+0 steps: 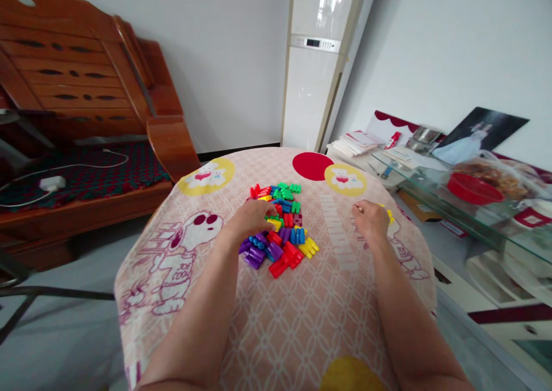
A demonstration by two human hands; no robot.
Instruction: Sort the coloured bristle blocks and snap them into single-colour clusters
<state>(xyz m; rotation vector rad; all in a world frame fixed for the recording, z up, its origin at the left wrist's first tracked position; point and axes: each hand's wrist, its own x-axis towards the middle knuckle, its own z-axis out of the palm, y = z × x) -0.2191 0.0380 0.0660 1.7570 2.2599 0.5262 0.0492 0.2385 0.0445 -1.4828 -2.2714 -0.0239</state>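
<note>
A heap of plastic toy blocks (286,260) in red, purple, blue, green and yellow lies on the cloth-covered table. My left hand (252,217) reaches over the heap's left side with fingers bent and somewhat apart. Close under its fingertips is a yellow block (273,225); no firm hold on it shows. Apart from the heap, on the right, my right hand (371,219) is closed, thumb and finger pressed together. Anything inside that grip is hidden. Just beyond its knuckles a yellow piece (390,214) shows, partly covered by the hand.
The round table wears a patterned tablecloth (302,322). To the right stands a glass shelf (448,198) with a red bowl (474,188), papers (356,142) and a photo (478,133). A wooden bench (81,80) is at left, and a white cabinet-like unit (313,92) stands behind the table.
</note>
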